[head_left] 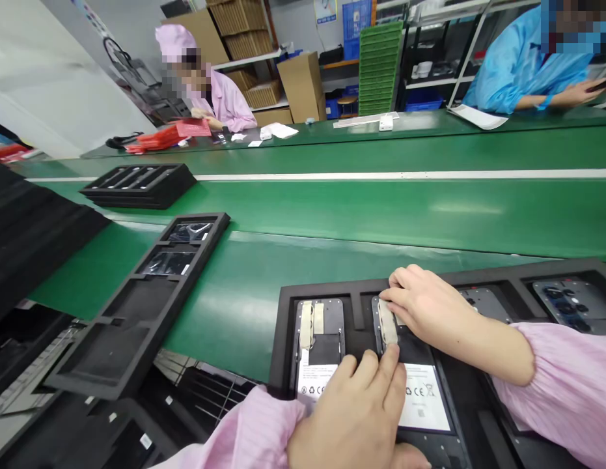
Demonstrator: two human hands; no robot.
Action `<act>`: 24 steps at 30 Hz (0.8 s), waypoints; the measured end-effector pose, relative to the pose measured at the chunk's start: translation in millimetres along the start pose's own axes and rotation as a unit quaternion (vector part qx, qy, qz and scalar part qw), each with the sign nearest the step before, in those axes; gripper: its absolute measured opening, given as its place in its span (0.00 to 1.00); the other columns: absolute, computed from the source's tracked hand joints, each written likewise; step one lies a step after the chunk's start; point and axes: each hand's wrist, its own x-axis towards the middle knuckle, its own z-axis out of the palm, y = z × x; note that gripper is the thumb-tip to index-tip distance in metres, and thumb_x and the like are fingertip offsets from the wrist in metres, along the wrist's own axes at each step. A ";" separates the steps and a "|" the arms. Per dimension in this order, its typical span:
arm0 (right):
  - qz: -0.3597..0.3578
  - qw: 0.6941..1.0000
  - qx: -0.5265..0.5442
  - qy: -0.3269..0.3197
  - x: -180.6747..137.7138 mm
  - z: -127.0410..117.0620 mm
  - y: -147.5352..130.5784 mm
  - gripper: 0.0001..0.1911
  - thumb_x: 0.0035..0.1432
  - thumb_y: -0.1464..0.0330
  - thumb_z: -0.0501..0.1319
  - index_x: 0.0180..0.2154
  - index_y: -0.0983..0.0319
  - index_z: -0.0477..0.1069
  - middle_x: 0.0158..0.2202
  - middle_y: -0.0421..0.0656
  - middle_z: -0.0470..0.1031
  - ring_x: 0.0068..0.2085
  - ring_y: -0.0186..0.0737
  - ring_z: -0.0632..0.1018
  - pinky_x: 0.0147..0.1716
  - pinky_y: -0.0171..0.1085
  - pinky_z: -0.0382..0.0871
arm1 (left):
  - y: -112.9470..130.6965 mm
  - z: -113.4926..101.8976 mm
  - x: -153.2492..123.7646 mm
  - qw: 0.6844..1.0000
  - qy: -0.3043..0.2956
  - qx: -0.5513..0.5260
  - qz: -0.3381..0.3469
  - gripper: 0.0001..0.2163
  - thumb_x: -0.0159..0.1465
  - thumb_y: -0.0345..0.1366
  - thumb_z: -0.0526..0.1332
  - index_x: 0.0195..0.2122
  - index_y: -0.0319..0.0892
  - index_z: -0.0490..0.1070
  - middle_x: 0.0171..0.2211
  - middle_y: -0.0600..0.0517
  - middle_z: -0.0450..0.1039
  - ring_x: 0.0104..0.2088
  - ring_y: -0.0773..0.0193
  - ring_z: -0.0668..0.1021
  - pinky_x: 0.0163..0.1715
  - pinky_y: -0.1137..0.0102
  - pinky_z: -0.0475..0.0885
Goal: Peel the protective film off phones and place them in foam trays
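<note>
A black foam tray [361, 293] lies near me on the green bench, holding several open phone bodies. My left hand [356, 410] rests on the second phone body [420, 391], fingers stretched flat, a fingertip on the lower end of a pale strip [386, 322]. My right hand [424, 303] lies over the same phone's top, fingers pressed down on the strip's upper end. Left of it sits another phone body [319, 345] with two pale strips and a white label. Neither hand grips anything I can see.
A long black tray [137, 312] with bagged parts lies to the left, another black tray [137, 185] on the green conveyor [381, 208]. Two people work across the belt, one in pink [219, 98], one in blue [522, 65]. Cardboard boxes and green crates stand behind.
</note>
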 end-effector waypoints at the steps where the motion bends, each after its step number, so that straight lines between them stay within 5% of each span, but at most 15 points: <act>1: 0.003 1.000 0.001 0.003 -0.2 2.1 -1.5 0.05 0.54 0.77 0.62 0.29 0.64 0.75 0.28 0.43 0.67 0.30 0.41 0.65 0.27 0.37 0.59 | -0.3 0.6 -0.5 1.000 0.003 0.000 0.001 0.32 0.52 0.61 0.57 0.46 0.38 0.71 0.49 0.49 0.73 0.39 0.60 0.75 0.37 0.68 0.67; 9: 0.005 1.000 0.017 0.012 4.2 7.9 1.2 0.06 0.52 0.76 0.65 0.26 0.63 0.72 0.28 0.41 0.67 0.30 0.39 0.64 0.28 0.36 0.56 | -1.6 4.6 0.1 1.000 0.013 0.002 -0.002 0.30 0.53 0.61 0.56 0.45 0.40 0.71 0.47 0.53 0.75 0.38 0.61 0.74 0.37 0.68 0.65; 15: -0.019 0.999 -0.003 0.032 4.1 12.9 -5.1 0.09 0.54 0.79 0.57 0.24 0.64 0.69 0.27 0.44 0.67 0.29 0.42 0.63 0.27 0.38 0.53 | -1.1 6.6 -2.9 1.000 -0.002 0.009 0.005 0.30 0.57 0.60 0.51 0.47 0.40 0.70 0.49 0.52 0.73 0.40 0.60 0.72 0.38 0.66 0.63; 19: -0.063 0.996 0.044 0.054 -24.3 3.7 -23.8 0.15 0.59 0.78 0.49 0.24 0.63 0.67 0.26 0.44 0.67 0.29 0.43 0.65 0.28 0.40 0.56 | -2.2 10.2 -3.2 1.000 0.010 0.004 0.009 0.29 0.60 0.59 0.48 0.46 0.39 0.70 0.47 0.50 0.74 0.38 0.60 0.71 0.37 0.66 0.63; 24: -0.101 0.993 0.017 0.066 -66.4 -12.6 -39.7 0.24 0.64 0.78 0.39 0.31 0.61 0.71 0.30 0.44 0.72 0.32 0.42 0.70 0.35 0.42 0.62 | -2.4 18.3 -1.6 0.998 0.049 0.028 0.005 0.13 0.64 0.37 0.52 0.46 0.42 0.71 0.44 0.57 0.76 0.36 0.63 0.71 0.34 0.69 0.62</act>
